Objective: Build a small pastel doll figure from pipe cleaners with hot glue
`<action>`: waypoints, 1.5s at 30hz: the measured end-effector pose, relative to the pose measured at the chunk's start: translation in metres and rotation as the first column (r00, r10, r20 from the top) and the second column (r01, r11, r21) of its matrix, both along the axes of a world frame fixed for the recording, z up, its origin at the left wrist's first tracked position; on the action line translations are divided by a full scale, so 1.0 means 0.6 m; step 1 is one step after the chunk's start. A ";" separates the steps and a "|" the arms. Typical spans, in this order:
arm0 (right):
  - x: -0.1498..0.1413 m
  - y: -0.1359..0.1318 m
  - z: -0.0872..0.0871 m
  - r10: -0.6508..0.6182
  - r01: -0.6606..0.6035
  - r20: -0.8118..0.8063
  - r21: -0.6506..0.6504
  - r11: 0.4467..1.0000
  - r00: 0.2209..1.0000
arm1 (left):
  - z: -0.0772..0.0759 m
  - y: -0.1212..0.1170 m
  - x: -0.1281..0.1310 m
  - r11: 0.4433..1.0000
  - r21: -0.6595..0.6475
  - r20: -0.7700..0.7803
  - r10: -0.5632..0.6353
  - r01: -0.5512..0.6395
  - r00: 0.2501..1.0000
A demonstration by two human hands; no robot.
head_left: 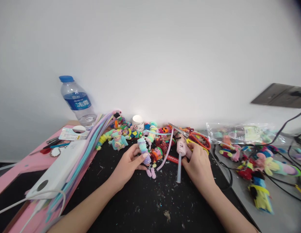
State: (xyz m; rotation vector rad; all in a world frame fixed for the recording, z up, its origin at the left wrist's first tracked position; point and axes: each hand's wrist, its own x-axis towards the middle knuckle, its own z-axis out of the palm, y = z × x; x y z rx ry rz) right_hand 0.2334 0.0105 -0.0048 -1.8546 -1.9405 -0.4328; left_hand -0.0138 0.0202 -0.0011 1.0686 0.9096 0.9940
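Okay, your left hand (129, 161) pinches the pipe-cleaner doll (142, 146), right hand (199, 165) grips the hot-glue gun (181, 147); pinch lightly to avoid crushing, keep the glue stick (179, 172) unobstructed.

A plastic bottle (77, 103) (blue-capped, blue-labelled) stands beside the pale wall (150, 64); a socket plate (274, 95) is at right.

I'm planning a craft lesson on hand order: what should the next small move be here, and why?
Probably lift the pink glue gun and turn its front end toward the fuzzy figure. The right hand has the gun's handle, the left hand holds the figure, and a glue stick juts from the gun's rear toward the person.
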 end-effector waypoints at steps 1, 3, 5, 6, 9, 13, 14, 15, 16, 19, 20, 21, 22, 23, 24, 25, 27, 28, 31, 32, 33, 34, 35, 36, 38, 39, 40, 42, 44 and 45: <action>0.005 0.001 -0.001 0.016 -0.016 -0.021 0.009 1.000 1.000 | 0.000 -0.001 0.000 1.000 0.001 0.007 -0.012 0.012 1.000; 0.014 0.004 -0.004 0.039 -0.038 -0.060 0.008 0.999 0.997 | 0.001 -0.003 0.001 0.999 -0.001 0.011 -0.040 0.040 0.999; 0.019 0.010 -0.006 0.026 -0.026 -0.084 -0.004 1.000 0.996 | 0.003 -0.006 0.002 0.998 -0.004 0.007 -0.061 0.061 0.998; 0.021 0.014 -0.008 0.010 -0.011 -0.090 -0.010 1.000 0.996 | 0.004 -0.007 0.002 0.998 -0.004 0.006 -0.065 0.065 0.998; 0.023 0.023 -0.010 0.002 -0.004 -0.148 -0.013 1.000 0.989 | 0.005 -0.008 0.003 0.998 -0.010 0.005 -0.064 0.064 0.998; 0.025 0.018 0.000 0.002 0.018 -0.323 0.059 0.998 0.946 | 0.005 -0.008 0.001 0.998 -0.012 0.010 -0.055 0.055 0.998; 0.026 0.014 0.004 -0.016 0.045 -0.373 0.068 0.997 0.928 | 0.005 -0.007 0.000 0.999 -0.009 0.010 -0.052 0.052 0.999; 0.027 0.009 0.008 -0.036 0.073 -0.440 0.067 0.995 0.897 | 0.005 -0.007 -0.001 0.999 -0.007 0.010 -0.051 0.051 0.999; 0.028 0.005 0.012 -0.045 0.083 -0.534 0.048 0.995 0.844 | 0.005 -0.007 -0.001 0.999 -0.006 0.010 -0.048 0.049 0.999; 0.025 -0.007 0.019 0.035 -0.099 -0.819 -0.026 0.995 0.572 | 0.007 -0.006 -0.001 0.999 -0.015 0.017 -0.049 0.049 0.999; 0.023 -0.009 0.019 0.072 -0.212 -0.871 -0.037 0.977 0.485 | 0.007 -0.006 -0.001 0.998 -0.020 0.027 -0.053 0.054 0.998; 0.020 -0.011 0.017 0.080 -0.293 -0.909 -0.048 0.955 0.408 | 0.008 -0.006 0.000 0.998 -0.025 0.041 -0.059 0.061 0.997; 0.017 -0.013 0.014 0.068 -0.352 -0.935 -0.064 0.934 0.349 | 0.008 -0.006 0.000 0.997 -0.029 0.059 -0.069 0.071 0.996; 0.013 -0.014 0.011 0.043 -0.391 -0.949 -0.088 0.916 0.313 | 0.007 -0.006 0.000 0.996 -0.032 0.079 -0.082 0.084 0.994; 0.009 -0.016 0.007 0.022 -0.425 -0.955 -0.111 0.898 0.297 | 0.006 -0.007 0.000 0.995 -0.032 0.097 -0.095 0.098 0.991; 0.004 -0.018 0.004 0.014 -0.464 -0.954 -0.133 0.876 0.299 | 0.005 -0.007 0.001 0.993 -0.032 0.112 -0.110 0.114 0.988; -0.004 -0.022 -0.001 0.024 -0.542 -0.948 -0.159 0.825 0.316 | 0.002 -0.008 0.001 0.988 -0.037 0.121 -0.142 0.148 0.982; -0.007 -0.024 -0.003 0.037 -0.572 -0.942 -0.171 0.802 0.334 | 0.001 -0.008 0.001 0.986 -0.043 0.117 -0.155 0.161 0.981; -0.014 -0.029 -0.006 0.076 -0.617 -0.924 -0.187 0.764 0.374 | -0.001 -0.010 0.002 0.983 -0.050 0.094 -0.170 0.175 0.981; -0.015 -0.031 -0.006 0.084 -0.621 -0.922 -0.185 0.761 0.378 | 0.000 -0.011 0.003 0.983 -0.044 0.088 -0.172 0.176 0.981; -0.016 -0.032 -0.007 0.090 -0.623 -0.921 -0.182 0.761 0.379 | 0.000 -0.011 0.004 0.983 -0.036 0.086 -0.176 0.179 0.981; -0.016 -0.032 -0.006 0.099 -0.626 -0.919 -0.179 0.759 0.382 | 0.001 -0.012 0.005 0.983 -0.028 0.088 -0.180 0.183 0.980; -0.017 -0.033 -0.006 0.110 -0.627 -0.914 -0.176 0.759 0.390 | 0.002 -0.012 0.005 0.982 -0.020 0.091 -0.185 0.187 0.979; -0.017 -0.033 -0.005 0.122 -0.627 -0.907 -0.177 0.759 0.404 | 0.004 -0.012 0.006 0.981 -0.015 0.094 -0.189 0.191 0.977; -0.019 -0.033 -0.004 0.140 -0.625 -0.889 -0.187 0.758 0.436 | 0.006 -0.013 0.007 0.981 -0.014 0.101 -0.192 0.195 0.976; -0.019 -0.034 -0.003 0.146 -0.622 -0.882 -0.190 0.760 0.448 | 0.006 -0.014 0.007 0.981 -0.015 0.104 -0.192 0.195 0.976; -0.020 -0.034 -0.002 0.149 -0.617 -0.876 -0.193 0.763 0.458 | 0.007 -0.014 0.007 0.980 -0.017 0.105 -0.193 0.196 0.976; -0.020 -0.035 0.000 0.158 -0.608 -0.866 -0.192 0.770 0.475 | 0.007 -0.014 0.007 0.980 -0.020 0.108 -0.196 0.199 0.975; -0.021 -0.035 0.001 0.173 -0.600 -0.853 -0.188 0.778 0.493 | 0.007 -0.013 0.007 0.980 -0.019 0.114 -0.197 0.200 0.974; -0.021 -0.035 0.001 0.181 -0.598 -0.847 -0.187 0.779 0.500 | 0.006 -0.013 0.007 0.980 -0.020 0.115 -0.196 0.200 0.974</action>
